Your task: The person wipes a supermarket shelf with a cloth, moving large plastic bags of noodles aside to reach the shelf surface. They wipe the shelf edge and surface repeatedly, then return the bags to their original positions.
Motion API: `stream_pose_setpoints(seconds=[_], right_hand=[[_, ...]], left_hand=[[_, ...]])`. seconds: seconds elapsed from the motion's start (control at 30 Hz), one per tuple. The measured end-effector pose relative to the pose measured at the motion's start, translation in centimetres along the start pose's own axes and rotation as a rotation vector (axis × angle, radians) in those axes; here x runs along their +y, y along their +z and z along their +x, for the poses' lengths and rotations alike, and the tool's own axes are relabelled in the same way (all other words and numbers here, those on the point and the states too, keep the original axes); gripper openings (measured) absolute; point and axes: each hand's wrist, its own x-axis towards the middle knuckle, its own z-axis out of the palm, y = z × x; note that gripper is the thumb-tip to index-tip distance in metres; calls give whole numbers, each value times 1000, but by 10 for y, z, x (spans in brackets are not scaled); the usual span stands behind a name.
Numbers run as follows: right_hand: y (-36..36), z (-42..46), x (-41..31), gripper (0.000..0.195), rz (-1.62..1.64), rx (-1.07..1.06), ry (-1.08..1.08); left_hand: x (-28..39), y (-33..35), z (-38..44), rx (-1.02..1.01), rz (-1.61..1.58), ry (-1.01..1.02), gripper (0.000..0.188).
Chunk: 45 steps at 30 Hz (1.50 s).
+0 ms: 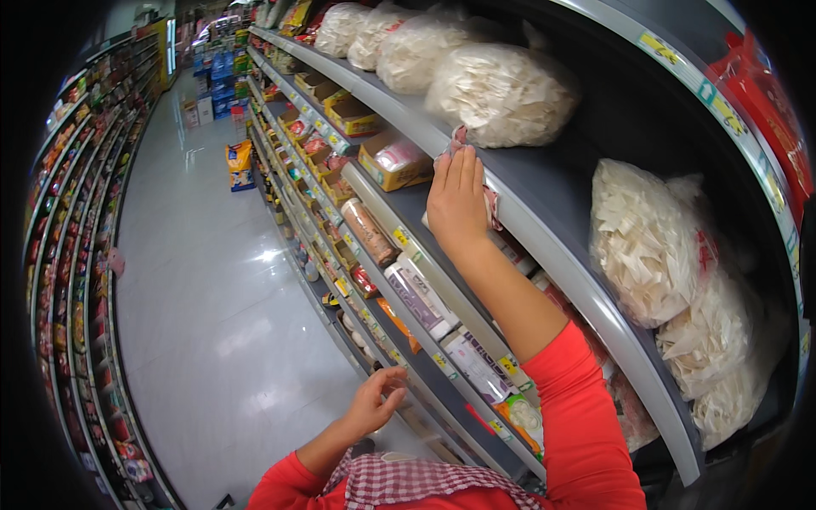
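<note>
My right hand (458,197) lies over a pinkish cloth (492,207), pressed against the grey front edge (542,255) of an upper shelf. The fingers are extended and held together, and the cloth shows past the fingertips and beside the wrist. Clear plastic bags of white, flaky dried food sit on that shelf: one bag (500,95) is just beyond the hand, and another (644,242) is nearer my body on the right. Lower down, my left hand (376,403) hovers by the lower shelves with slightly curled, parted fingers and nothing in it.
Lower shelves carry packaged rolls (421,296), an open carton (395,159) and price labels. A tiled aisle floor (217,287) runs along the left, with stocked shelves (76,268) opposite. Farther up the aisle stand a yellow-and-blue bag (240,166) and stacked blue packs (223,80).
</note>
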Motion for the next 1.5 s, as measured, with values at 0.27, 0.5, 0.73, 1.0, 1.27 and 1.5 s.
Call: stream_pose_setpoints(seconds=[0.27, 0.5, 0.73, 1.0, 1.27, 1.5], right_hand=[[58, 42, -32, 45, -90, -40, 15], [70, 52, -21, 41, 296, 86, -201], [-66, -56, -83, 32, 1248, -600, -2], [-117, -244, -122, 44, 2021, -641, 806], [-152, -325, -89, 36, 1725, -579, 1360], [-184, -372, -76, 15, 1286, -340, 1328]], left_hand=[[5, -26, -31, 79, 39, -154, 34], [10, -32, -52, 78, 72, -132, 35], [5, -31, -60, 204, -153, -167, 41], [16, 0, -29, 47, -708, -486, 31], [11, 39, -11, -228, -674, -619, 9], [-3, 57, 4, -397, -384, -353, 11]])
